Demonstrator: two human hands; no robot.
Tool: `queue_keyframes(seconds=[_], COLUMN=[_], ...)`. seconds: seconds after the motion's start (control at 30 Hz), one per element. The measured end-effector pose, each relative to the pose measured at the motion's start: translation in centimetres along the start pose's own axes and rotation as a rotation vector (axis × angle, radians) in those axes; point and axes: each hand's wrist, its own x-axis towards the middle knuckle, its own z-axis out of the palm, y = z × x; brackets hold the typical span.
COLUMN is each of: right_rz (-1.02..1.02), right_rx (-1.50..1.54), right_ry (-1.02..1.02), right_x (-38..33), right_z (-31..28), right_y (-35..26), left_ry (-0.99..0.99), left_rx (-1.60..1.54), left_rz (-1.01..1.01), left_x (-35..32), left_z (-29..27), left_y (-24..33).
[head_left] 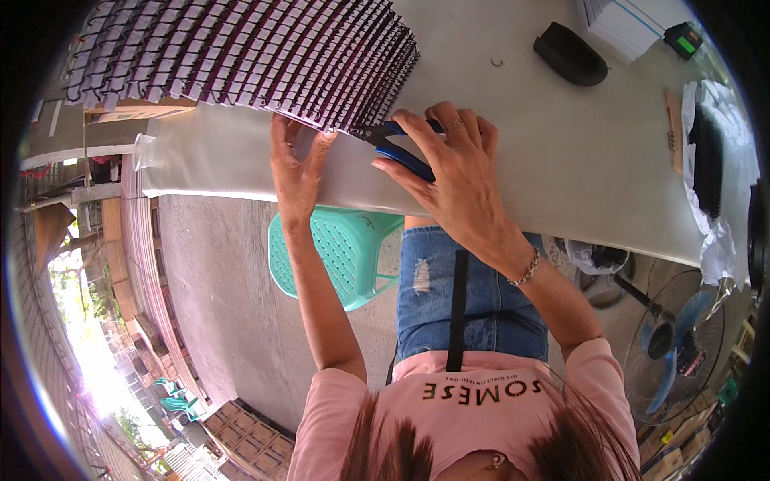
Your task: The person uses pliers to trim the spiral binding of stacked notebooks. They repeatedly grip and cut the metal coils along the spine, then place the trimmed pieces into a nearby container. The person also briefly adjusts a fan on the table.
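Observation:
A tall stack of spiral-bound notebooks (241, 56) with black coil bindings stands at the far left of the table, coils facing me. My left hand (297, 164) grips the lower edge of the stack near its right corner, thumb on top and fingers partly hidden beneath. In my right hand (461, 152) is a pair of blue-handled pliers or cutters (405, 156), its handles spread apart. Their dark jaws meet the coil ends at the stack's near right corner. Whether the jaws are closed on a coil is too small to tell.
On the light table (513, 144) lie a small coil scrap (496, 62) and a black rounded object (570, 54). White paper (622, 28) is stacked at the far right, beside black coils in plastic (707, 152). A green stool (333, 252) and a fan (670, 345) stand below.

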Motion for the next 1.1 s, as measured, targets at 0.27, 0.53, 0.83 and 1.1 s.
queue_keyframes(seconds=[0.27,0.53,0.83,1.1], right_rz=[0.002,0.284,0.018,-0.006], right_rx=[0.034,0.388,-0.046,-0.034], right_ry=[-0.076,-0.480,-0.009,0.036], right_x=[1.1,2.8,-0.3,-0.4], right_z=[-0.5,-3.1,-1.3,0.0], right_y=[0.1,-0.5,-1.0,-0.5], left_ry=[0.014,0.023,0.049,0.054], left_rx=[0.047,0.080,0.058,0.075], left_rz=[-0.002,-0.002,0.017,0.019], left_x=[0.0,0.1,0.0,0.0], left_z=[0.2,0.3,0.6,0.7], left_y=[0.2,0.4,0.6,0.3])
